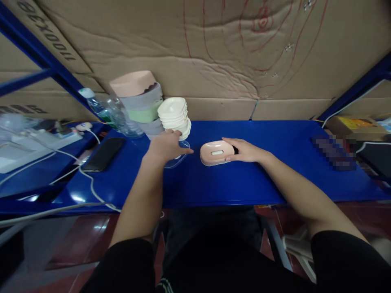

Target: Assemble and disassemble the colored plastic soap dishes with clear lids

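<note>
My right hand [244,149] grips the right end of a pink soap dish [210,152], a rounded shallow box with a pale slot in the middle, resting on or just above the blue table. To its left, my left hand [165,146] is over a clear plastic dish [174,164], thumb stretched to the right and apart from the fingers. Its fingertips reach the front of a stack of cream-white trays [173,108]; I cannot tell whether they touch it. My left hand covers part of the clear dish.
Behind and left stands a tall stack of pink, grey and green containers [134,85]. Beside it are clear plastic bottles [104,110], a black phone [104,154] and white cables [91,179]. A cardboard panel [220,73] backs the blue table [275,179]. At right sits a small carton [354,130].
</note>
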A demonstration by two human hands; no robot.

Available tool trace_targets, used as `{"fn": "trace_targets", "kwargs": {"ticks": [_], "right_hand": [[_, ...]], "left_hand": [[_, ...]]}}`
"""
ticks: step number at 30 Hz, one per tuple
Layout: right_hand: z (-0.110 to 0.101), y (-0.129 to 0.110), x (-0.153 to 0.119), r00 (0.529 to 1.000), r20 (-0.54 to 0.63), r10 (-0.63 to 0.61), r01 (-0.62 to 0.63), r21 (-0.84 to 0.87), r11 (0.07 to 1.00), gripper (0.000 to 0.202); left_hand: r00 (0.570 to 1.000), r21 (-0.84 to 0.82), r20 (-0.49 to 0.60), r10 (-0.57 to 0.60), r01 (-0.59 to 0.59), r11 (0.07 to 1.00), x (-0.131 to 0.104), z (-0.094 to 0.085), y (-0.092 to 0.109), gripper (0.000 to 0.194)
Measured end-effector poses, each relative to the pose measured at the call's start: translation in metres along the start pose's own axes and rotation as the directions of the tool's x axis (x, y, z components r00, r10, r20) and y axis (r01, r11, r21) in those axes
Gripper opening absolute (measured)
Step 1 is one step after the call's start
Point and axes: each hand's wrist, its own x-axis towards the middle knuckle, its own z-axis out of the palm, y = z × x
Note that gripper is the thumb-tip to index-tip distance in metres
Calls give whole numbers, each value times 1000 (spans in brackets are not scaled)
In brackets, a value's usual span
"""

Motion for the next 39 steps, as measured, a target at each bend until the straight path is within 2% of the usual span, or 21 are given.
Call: {"fn": "trace_targets", "kwargs": {"ticks": [3, 7, 9, 11, 13, 15, 16, 17, 19, 20, 23, 25, 26, 29, 31, 35, 39], "right_hand": [[-2, -1, 0, 1000, 19, 1, -1, 13, 1000, 106], [-5, -2, 0, 999, 43, 28, -28, 10, 1000, 107], [-5, -2, 0, 998, 54, 39, -40, 19, 999, 109], [-4, -1, -1, 998, 51, 40, -41, 15, 999, 109], [-3, -1, -2, 999, 39, 33, -33, -6, 999, 107], [-3, -4, -2, 1000, -12, 27, -28, -45, 999, 107], [-4, -7, -3, 998, -55, 15, -19, -71, 997, 109], [-5, -11, -3, 994, -111, -7, -4, -100, 995, 114], [-8, -23, -2, 972, -215, -91, 61, -143, 988, 127], [-8, -30, -1, 960, -250, -125, 89, -148, 985, 132], [-6, -42, 1, 939, -297, -176, 143, -130, 981, 136], [-3, -42, 1, 931, -306, -197, 170, -114, 979, 128], [-3, -39, 0, 926, -318, -204, 180, -105, 978, 123], [-4, -27, -3, 904, -364, -223, 204, -93, 975, 110], [-8, -19, -4, 904, -358, -235, 211, -104, 972, 107], [-11, -7, -4, 948, -239, -209, 181, -134, 974, 105], [-8, -2, -5, 980, -123, -159, 143, -128, 981, 103]], "left_hand": [[986, 87, 145, -87, 75, 993, 1, 0, -5, 97], [959, 103, 270, -84, 58, 993, 10, 7, -4, 99], [954, 102, 288, -88, 61, 993, 11, 7, -6, 96], [965, 38, 252, -68, 60, 997, 7, 4, -12, 95], [991, -133, 135, 12, 6, 991, 0, -3, -18, 100], [986, -375, -86, 145, -167, 912, -6, -7, -16, 112], [952, -476, -224, 209, -294, 829, -8, -8, -12, 121], [894, -544, -371, 253, -430, 720, -10, -6, -4, 130], [753, -574, -598, 274, -641, 510, -12, 2, 19, 139], [692, -560, -673, 261, -708, 431, -12, 8, 32, 138], [638, -546, -725, 261, -763, 346, -11, 32, 66, 116], [639, -543, -720, 273, -762, 353, -5, 45, 75, 114], [649, -533, -709, 277, -750, 392, -1, 50, 75, 118], [700, -479, -650, 295, -679, 556, 12, 55, 63, 126], [729, -435, -592, 342, -647, 626, 18, 53, 51, 119], [771, -348, -428, 471, -622, 702, 20, 48, 36, 105], [823, -298, -241, 515, -568, 767, 18, 52, 36, 105]]}}
